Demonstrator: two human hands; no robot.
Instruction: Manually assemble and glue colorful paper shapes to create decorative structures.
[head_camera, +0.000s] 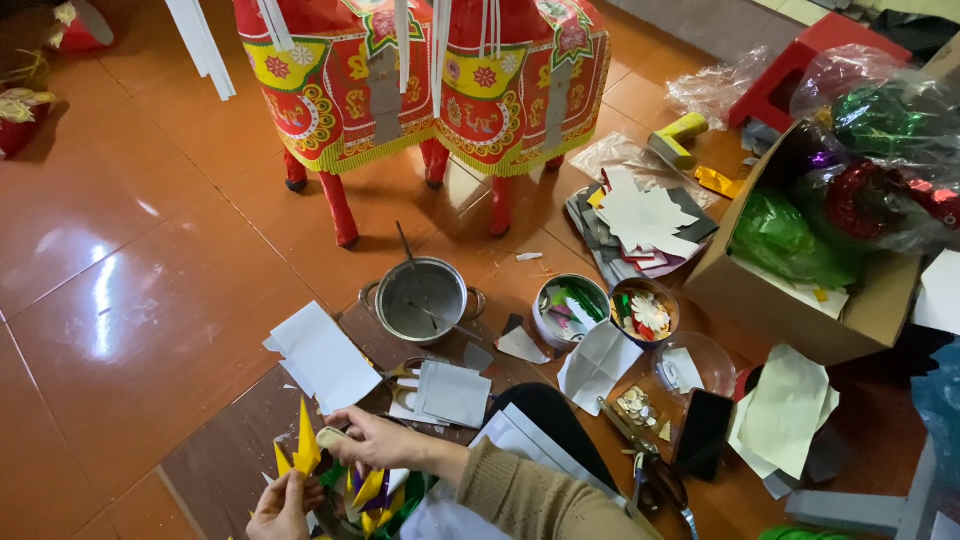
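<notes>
At the floor's near edge, my left hand pinches a yellow paper spike, while my right hand grips what may be a small glue tool. A colourful paper ornament lies half-assembled beneath; cut pieces fill bowls beyond.

Head view, lower centre of the frame. Two bare hands visible: left hand at the bottom edge, right hand just above and to its right. No gloves, rings or watch discernible. The right forearm wears a tan-brown ribbed knit sleeve, long, cuff ending at the wrist, weave coarse. Above the sleeve, a dark, black-looking trouser knee shows. The left arm lies outside the frame.
</notes>
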